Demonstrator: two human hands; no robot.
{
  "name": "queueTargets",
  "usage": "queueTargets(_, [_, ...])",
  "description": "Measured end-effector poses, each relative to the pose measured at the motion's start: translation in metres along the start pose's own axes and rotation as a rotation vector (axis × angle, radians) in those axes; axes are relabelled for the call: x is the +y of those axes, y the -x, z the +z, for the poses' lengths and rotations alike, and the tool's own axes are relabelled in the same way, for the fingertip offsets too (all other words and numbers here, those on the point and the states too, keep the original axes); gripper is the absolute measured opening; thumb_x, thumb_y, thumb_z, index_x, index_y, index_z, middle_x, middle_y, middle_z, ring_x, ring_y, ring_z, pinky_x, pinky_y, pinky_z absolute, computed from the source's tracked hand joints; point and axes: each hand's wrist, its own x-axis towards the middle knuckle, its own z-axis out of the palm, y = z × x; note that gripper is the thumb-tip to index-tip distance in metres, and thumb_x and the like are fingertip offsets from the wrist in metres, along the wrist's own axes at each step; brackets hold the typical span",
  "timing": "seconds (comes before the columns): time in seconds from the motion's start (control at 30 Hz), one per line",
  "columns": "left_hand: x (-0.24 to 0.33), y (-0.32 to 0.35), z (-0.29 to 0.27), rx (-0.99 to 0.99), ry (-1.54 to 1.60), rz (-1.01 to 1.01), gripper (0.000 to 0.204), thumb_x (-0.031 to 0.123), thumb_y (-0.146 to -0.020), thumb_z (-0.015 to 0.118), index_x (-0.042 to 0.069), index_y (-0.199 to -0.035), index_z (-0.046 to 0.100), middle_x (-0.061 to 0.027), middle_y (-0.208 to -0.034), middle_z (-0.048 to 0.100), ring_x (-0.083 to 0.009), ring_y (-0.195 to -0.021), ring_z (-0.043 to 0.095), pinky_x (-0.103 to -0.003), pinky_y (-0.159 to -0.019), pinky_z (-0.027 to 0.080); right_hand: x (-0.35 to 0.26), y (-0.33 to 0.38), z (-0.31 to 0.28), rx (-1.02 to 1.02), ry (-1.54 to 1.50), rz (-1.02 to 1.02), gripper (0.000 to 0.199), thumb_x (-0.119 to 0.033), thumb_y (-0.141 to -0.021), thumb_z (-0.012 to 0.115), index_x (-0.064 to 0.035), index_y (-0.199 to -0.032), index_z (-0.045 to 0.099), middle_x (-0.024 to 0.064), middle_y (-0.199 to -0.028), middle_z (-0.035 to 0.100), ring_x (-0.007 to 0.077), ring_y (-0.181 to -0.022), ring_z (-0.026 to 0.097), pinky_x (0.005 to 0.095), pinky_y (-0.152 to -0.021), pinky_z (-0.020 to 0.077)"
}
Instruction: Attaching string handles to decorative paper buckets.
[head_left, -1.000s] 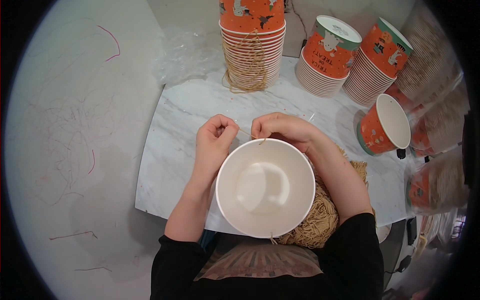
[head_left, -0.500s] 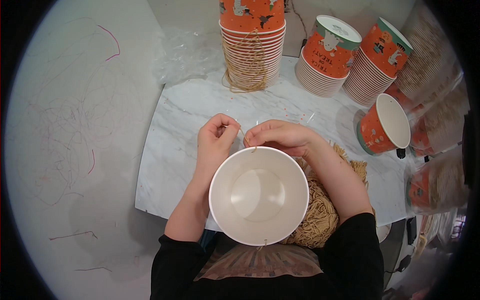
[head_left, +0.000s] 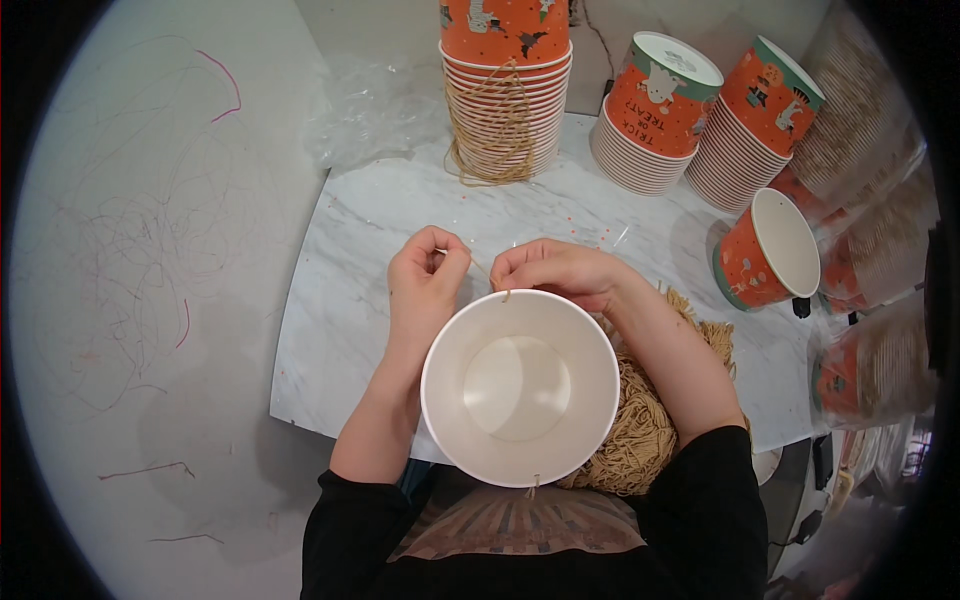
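On my left, the thumb and forefinger of my left hand (head_left: 430,265) were pinched together on the thin tan cord (head_left: 479,265); the white-lined paper bucket (head_left: 520,390) sat mouth up between my forearms (head_left: 375,430), at the counter's (head_left: 345,300) near edge; my right hand (head_left: 555,276) had its fingers bunched at the far rim, though I couldn't tell whether they clamped the cord. I judged the cord could slip from so small a pinch, or a hard tug could tear the rim. Counting rightward, I had one tall inverted stack (head_left: 552,105) draped with cord, one bucket before me with cord at two spots on its rim, one tangled heap (head_left: 640,430), two shorter inverted stacks (head_left: 655,115) and one lone bucket (head_left: 767,248); the wrapped stacks (head_left: 868,365) were too cut off to count.
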Motion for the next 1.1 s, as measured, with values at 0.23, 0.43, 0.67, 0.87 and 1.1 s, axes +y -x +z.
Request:
queueTargets(0.23, [-0.002,0.001,0.001,0.028,0.010,0.059,0.005,0.005,-0.090,0.063,0.005,-0.085,0.063,0.0041,-0.080,0.060,-0.0023,-0.071,0.049,-0.020,-0.063,0.037,0.001,0.001,0.005,0.019,0.007,-0.024,0.008,-0.008,-0.092,0.068,0.0004,-0.095,0.068,0.0018,-0.087,0.068,0.0069,-0.073,0.064,0.0214,-0.066,0.0515])
queueTargets(0.43, [-0.004,-0.002,0.004,0.055,-0.059,0.006,0.006,0.008,-0.084,0.067,0.004,-0.085,0.065,0.0051,-0.059,0.051,-0.0028,-0.053,0.041,-0.024,-0.050,0.032,-0.013,0.009,0.011,0.114,0.280,0.013,0.012,-0.004,-0.091,0.068,-0.0003,-0.103,0.069,-0.0001,-0.092,0.067,0.0060,-0.080,0.062,0.0218,-0.074,0.0515])
queueTargets(0.67, [0.001,-0.006,-0.004,-0.121,-0.213,-0.148,0.012,0.013,-0.085,0.072,0.004,-0.092,0.071,0.0005,-0.060,0.062,-0.0056,-0.054,0.056,-0.025,-0.053,0.041,-0.053,0.053,-0.003,-0.008,0.862,-0.302,0.034,0.007,-0.075,0.073,-0.0040,-0.107,0.072,0.0074,-0.123,0.059,0.0169,-0.112,0.054,0.0344,-0.103,0.0423])
queueTargets(0.87, [-0.005,-0.006,-0.007,-0.157,-0.212,-0.162,0.013,0.015,-0.087,0.073,0.004,-0.093,0.071,-0.0007,-0.062,0.064,-0.0065,-0.056,0.059,-0.025,-0.054,0.044,-0.057,0.064,0.012,-0.329,1.005,-0.340,0.033,-0.003,-0.073,0.084,-0.0137,-0.105,0.081,0.0195,-0.160,0.037,0.0297,-0.142,0.042,0.0432,-0.115,0.0336])
queueTargets(1.1, [-0.008,-0.015,-0.007,-0.114,-0.096,-0.165,0.014,0.015,-0.093,0.071,0.004,-0.101,0.070,-0.0015,-0.069,0.067,-0.0061,-0.061,0.060,-0.025,-0.056,0.045,-0.062,0.063,0.016,-0.295,0.928,-0.446,0.021,-0.009,-0.075,0.086,-0.0071,-0.095,0.078,0.0213,-0.153,0.047,0.0311,-0.134,0.053,0.0428,-0.110,0.0430])
